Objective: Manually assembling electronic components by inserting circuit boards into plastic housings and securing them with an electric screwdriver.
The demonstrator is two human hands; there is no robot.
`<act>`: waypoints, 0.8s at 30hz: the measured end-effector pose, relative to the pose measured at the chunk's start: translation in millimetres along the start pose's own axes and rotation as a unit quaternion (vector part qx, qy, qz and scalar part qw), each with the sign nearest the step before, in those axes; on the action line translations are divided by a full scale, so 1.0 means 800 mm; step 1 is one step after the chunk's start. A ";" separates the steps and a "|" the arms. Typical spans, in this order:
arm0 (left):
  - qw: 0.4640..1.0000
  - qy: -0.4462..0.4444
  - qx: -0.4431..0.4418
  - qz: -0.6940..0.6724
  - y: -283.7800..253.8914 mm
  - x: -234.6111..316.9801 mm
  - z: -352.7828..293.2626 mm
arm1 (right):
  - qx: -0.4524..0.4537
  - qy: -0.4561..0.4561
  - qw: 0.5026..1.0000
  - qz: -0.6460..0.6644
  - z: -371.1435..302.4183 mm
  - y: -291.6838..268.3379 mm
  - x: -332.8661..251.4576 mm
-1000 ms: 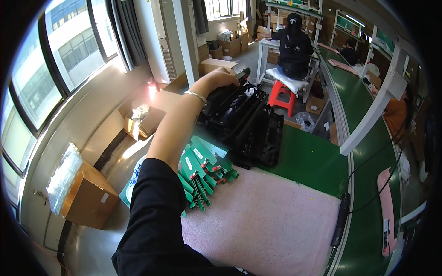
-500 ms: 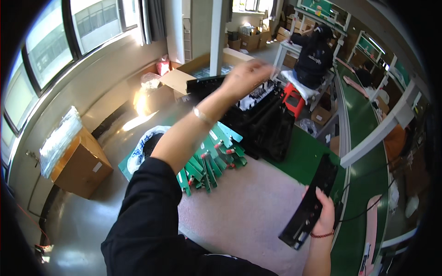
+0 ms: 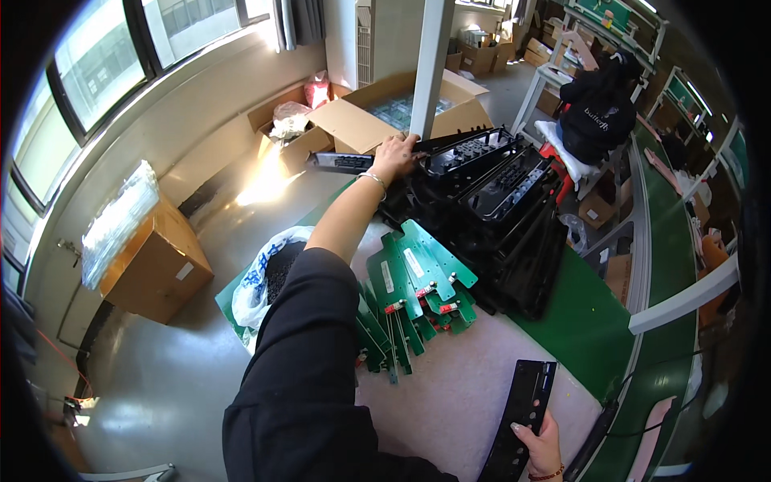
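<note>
At the far end of the table my left hand (image 3: 393, 158) has its fingers bent around a long black plastic strip (image 3: 341, 161), whose left end juts out beside the wrist; the fingertips are partly hidden. It is at the edge of a heap of black plastic housings (image 3: 490, 193). Low on the right, my right hand (image 3: 540, 447) grips a long flat black panel (image 3: 514, 426) with holes along it, thumb on top. Between my arms lie several green metal plates (image 3: 422, 269) with small red-tipped fittings.
A plastic bag (image 3: 255, 289) of small black pieces stands left of the plates. Cardboard boxes (image 3: 353, 124) sit beyond the table, and another carton (image 3: 161, 269) stands on the floor at left. A white post (image 3: 432, 72) rises behind the heap. One person (image 3: 598, 116) sits at the far right.
My left hand has gone from a blurred sweep above the heap down onto the black strip. The right hand has come lower and nearer with its panel. The whole view has shifted.
</note>
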State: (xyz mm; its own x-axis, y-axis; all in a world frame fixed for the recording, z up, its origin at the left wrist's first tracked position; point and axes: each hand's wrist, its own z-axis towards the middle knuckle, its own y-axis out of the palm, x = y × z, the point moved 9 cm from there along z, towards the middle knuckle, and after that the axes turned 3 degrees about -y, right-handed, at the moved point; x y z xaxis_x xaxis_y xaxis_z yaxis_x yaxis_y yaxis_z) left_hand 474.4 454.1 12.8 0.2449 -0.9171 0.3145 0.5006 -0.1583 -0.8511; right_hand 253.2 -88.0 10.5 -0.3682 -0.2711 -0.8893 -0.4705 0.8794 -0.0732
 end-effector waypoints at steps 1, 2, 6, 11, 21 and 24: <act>0.999 0.018 0.039 0.006 -0.004 0.003 -0.002 | -0.001 -0.001 1.000 -0.002 0.002 0.000 0.000; 0.999 0.013 0.038 0.005 0.000 0.001 -0.004 | -0.002 -0.004 1.000 -0.005 0.003 0.000 -0.002; 0.995 0.016 0.087 -0.035 -0.004 -0.002 -0.007 | -0.022 -0.004 0.997 -0.079 0.004 0.009 -0.016; 0.993 0.001 0.109 -0.042 -0.011 0.000 -0.015 | -0.081 -0.208 0.824 -0.521 0.016 0.035 -0.130; 0.991 -0.040 0.051 -0.117 -0.018 0.019 -0.025 | -0.252 -0.546 0.579 -0.550 0.225 0.438 -0.373; 0.923 0.101 0.337 -0.159 -0.039 0.002 -0.058 | -0.199 -0.443 0.540 -0.687 0.353 0.571 -0.317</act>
State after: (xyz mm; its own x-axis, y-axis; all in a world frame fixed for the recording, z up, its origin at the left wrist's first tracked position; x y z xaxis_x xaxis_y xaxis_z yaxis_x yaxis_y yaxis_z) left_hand 420.6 440.7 20.6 -0.1290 -0.9234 0.3615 0.9395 -0.2305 -0.2535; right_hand 357.7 492.9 75.1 0.9937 -0.1118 0.0011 -0.0120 -0.1165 -0.9931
